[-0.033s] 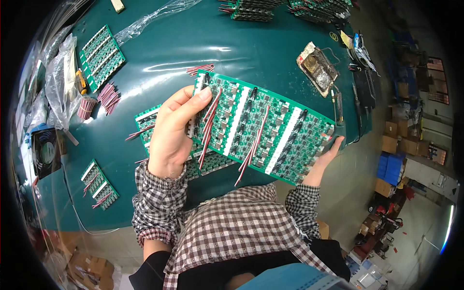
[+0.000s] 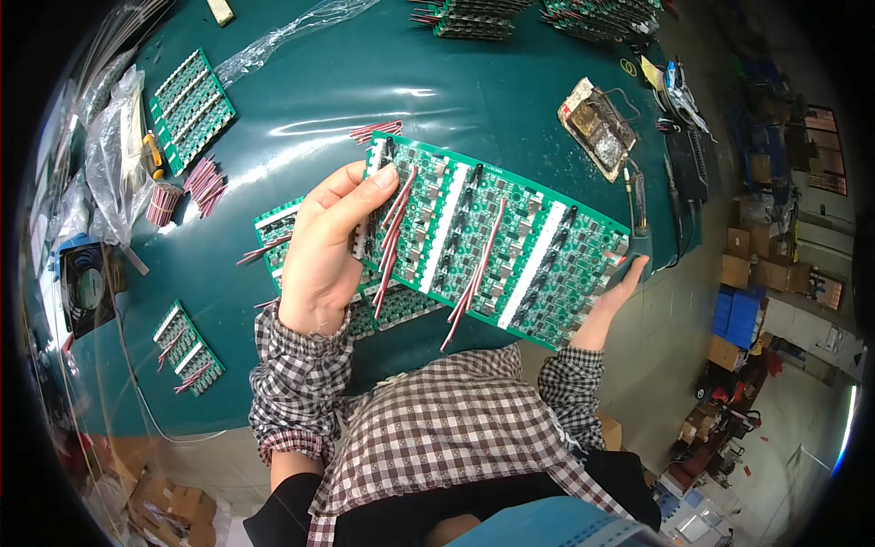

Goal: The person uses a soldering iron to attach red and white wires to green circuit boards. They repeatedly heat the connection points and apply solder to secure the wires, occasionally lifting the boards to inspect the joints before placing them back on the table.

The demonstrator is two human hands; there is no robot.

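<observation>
Raised above the table, a large green circuit board (image 2: 497, 242) slants down to the right between my hands. My left hand (image 2: 333, 237) pinches its left end, thumb on the face. At its right end my right hand (image 2: 615, 301) grips the edge, its fingers mostly hidden behind the board. White strips and rows of black parts cross the face, and red-and-black wires (image 2: 394, 228) hang from it in two places. Partly covered by my left hand and the held board, another green board (image 2: 410, 308) lies on the table.
On the green table (image 2: 301, 100) lie a board (image 2: 193, 109), a smaller board (image 2: 187, 348), and bundled wires (image 2: 206, 187) at left. A small fan (image 2: 88, 281) stands at the left edge. Stacked boards (image 2: 469, 18) sit at the back; a stained tray (image 2: 597, 128) and soldering iron (image 2: 672, 187) lie right.
</observation>
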